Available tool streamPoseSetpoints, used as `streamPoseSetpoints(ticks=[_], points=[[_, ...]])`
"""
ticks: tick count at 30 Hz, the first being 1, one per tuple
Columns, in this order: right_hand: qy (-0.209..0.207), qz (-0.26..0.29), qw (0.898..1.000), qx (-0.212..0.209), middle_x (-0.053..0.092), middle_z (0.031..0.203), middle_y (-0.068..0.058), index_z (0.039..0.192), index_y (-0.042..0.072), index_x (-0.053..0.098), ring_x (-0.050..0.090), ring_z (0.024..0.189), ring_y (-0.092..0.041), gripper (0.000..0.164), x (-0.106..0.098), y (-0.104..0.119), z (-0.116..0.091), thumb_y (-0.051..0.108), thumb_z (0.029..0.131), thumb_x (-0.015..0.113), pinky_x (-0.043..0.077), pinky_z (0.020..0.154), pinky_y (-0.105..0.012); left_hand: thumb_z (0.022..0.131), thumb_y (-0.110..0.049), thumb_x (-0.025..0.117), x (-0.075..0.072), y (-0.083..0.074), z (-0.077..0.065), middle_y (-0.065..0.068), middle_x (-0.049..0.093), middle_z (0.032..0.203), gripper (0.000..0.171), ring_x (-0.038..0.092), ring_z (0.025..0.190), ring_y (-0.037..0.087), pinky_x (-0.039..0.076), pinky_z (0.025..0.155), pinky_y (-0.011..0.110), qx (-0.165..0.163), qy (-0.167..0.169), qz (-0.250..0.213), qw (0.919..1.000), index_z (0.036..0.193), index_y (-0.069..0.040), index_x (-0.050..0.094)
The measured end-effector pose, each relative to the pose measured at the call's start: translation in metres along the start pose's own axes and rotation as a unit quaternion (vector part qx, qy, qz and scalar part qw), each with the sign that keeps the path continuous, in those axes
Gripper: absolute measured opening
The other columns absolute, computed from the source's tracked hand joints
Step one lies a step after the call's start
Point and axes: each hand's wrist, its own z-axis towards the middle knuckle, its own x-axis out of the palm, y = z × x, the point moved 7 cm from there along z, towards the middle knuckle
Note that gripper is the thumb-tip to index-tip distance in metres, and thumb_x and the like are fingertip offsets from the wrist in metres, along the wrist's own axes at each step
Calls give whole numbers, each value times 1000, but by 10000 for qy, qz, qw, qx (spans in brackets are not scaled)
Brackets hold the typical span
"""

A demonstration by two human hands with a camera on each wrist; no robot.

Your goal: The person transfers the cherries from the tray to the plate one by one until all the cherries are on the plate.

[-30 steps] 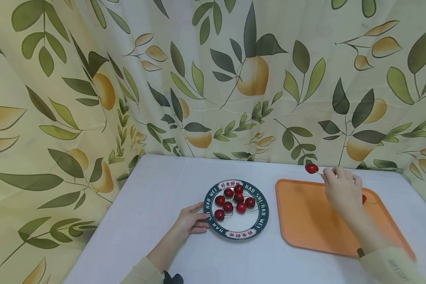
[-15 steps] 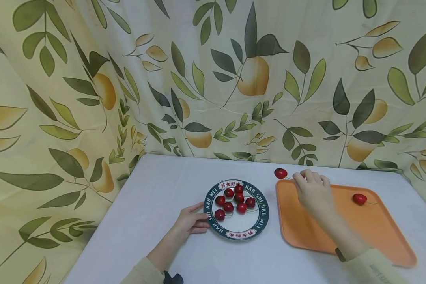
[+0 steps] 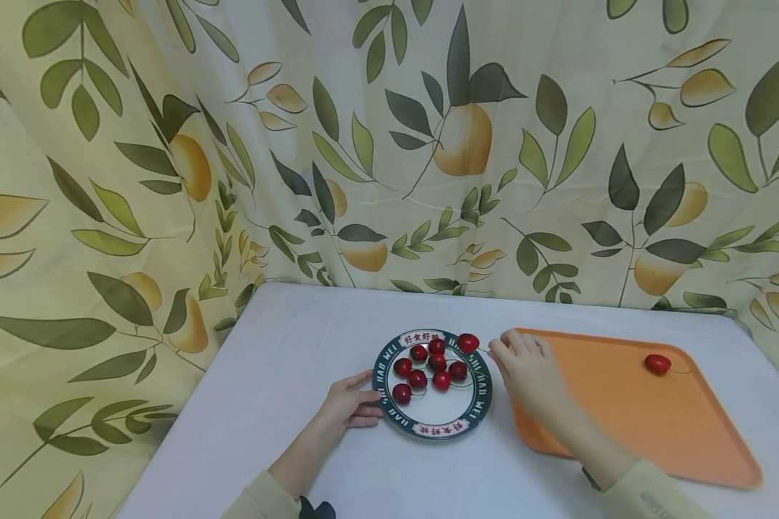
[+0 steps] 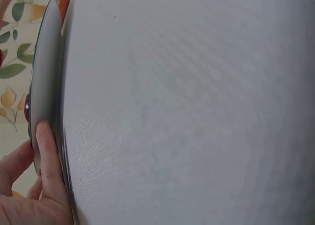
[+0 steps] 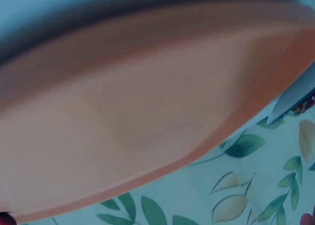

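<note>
My left hand (image 3: pixel 350 404) pinches the left rim of a round white plate (image 3: pixel 480 404) with a dark green lettered border. In the left wrist view, the thumb lies on the plate's upper side and a finger against its underside. Several red cherries (image 3: pixel 441 380) with stems lie on the plate. My right hand (image 3: pixel 529 367) pinches the stem of another cherry (image 3: pixel 468 343), which hangs over the plate's upper right rim. Only a fingertip (image 5: pixel 307 219) of that hand shows at the corner of the right wrist view.
An orange tray (image 3: pixel 623 411) lies to the right of the plate, partly under my right forearm. One cherry (image 3: pixel 657 364) with its stem rests near its far right corner. Behind the white-covered table (image 3: pixel 285 339) hangs a leaf-and-fruit patterned curtain (image 3: pixel 415 216).
My right hand has carried the pinched cherry leftward and down, from above the tray's far side to the plate's rim. The left hand and plate have stayed put.
</note>
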Motion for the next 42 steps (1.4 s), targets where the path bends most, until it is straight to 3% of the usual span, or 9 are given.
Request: streamPoseSetpoints(ticks=[8,19,27,42], points=[[372,182,9985,-353,52,92,-8,96,13,58,48,90,-27,27,16,23,-11,6,75,73,40,88,-49,81,-3,64,0,0,0,11,68,77,60,67,62,20,59,62,37,-30,-54,35,10000,137,-7,42],[587,17,9951,-796,50,90,-4,93,18,56,50,87,-24,31,30,44,-17,10,71,77,44,82,-43,81,-4,64,0,1,-1,10,68,77,60,67,63,20,59,63,37,-5,-83,77,9999,137,-7,42],[899,94,9914,-949,52,95,-6,98,18,59,49,90,-23,34,36,50,-23,8,70,76,45,85,-45,81,-4,64,1,1,-1,10,69,78,60,67,63,20,59,63,37,-14,-88,90,9999,137,-7,41],[876,-171,9893,-1153,51,94,-4,97,20,61,46,86,-22,26,45,55,-26,15,75,72,41,79,-38,81,-4,64,1,1,0,10,69,78,61,67,63,20,59,63,36,-14,-83,103,9999,137,-7,41]])
